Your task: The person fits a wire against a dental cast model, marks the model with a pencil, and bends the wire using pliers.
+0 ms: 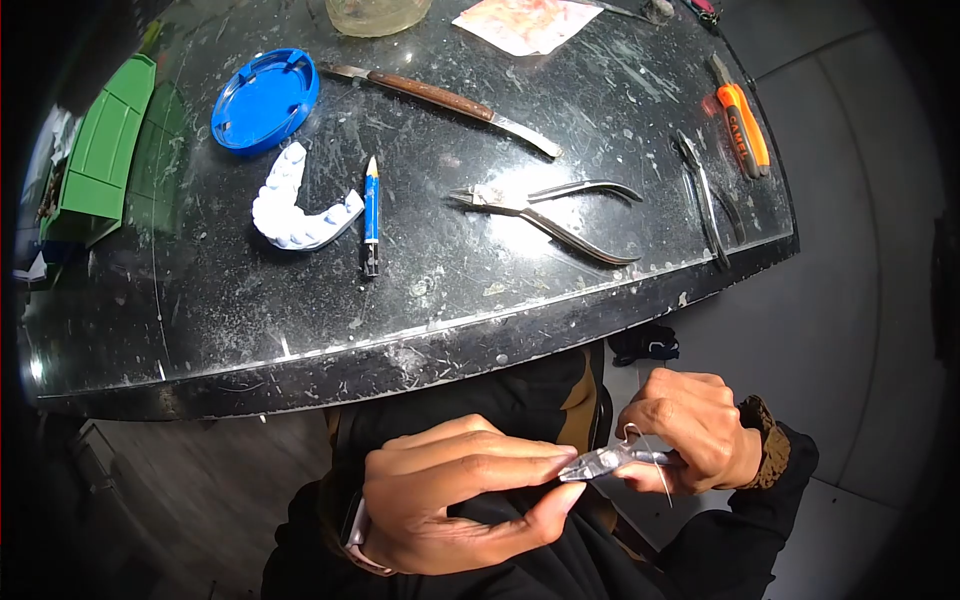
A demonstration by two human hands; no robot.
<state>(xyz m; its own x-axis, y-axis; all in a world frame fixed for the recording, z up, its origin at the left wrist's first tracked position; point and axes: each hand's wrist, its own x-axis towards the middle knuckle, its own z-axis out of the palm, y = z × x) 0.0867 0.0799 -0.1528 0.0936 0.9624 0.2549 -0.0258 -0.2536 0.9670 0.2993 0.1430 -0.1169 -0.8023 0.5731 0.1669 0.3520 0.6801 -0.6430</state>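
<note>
My right hand (690, 425) is wrapped round the handles of metal pliers (605, 461), above my lap and off the table's front edge. The jaws point left. A thin bent wire (660, 462) curves over the pliers, its free end hanging below. My left hand (465, 490) has thumb and fingertips closed at the tips of the jaws; what lies between them is too small to make out. On the table in front are a white dental cast (290, 215), a blue pencil (372, 215) and another pair of pliers (530, 208) with spread handles.
A brown-handled knife (430, 95) lies beyond the pliers, beside a blue round lid (265, 100). Orange-handled pliers (742, 130) and another metal tool (706, 200) lie near the right edge. A green bin (110, 140), a stained paper (525, 22) and a glass jar (378, 14) stand farther out.
</note>
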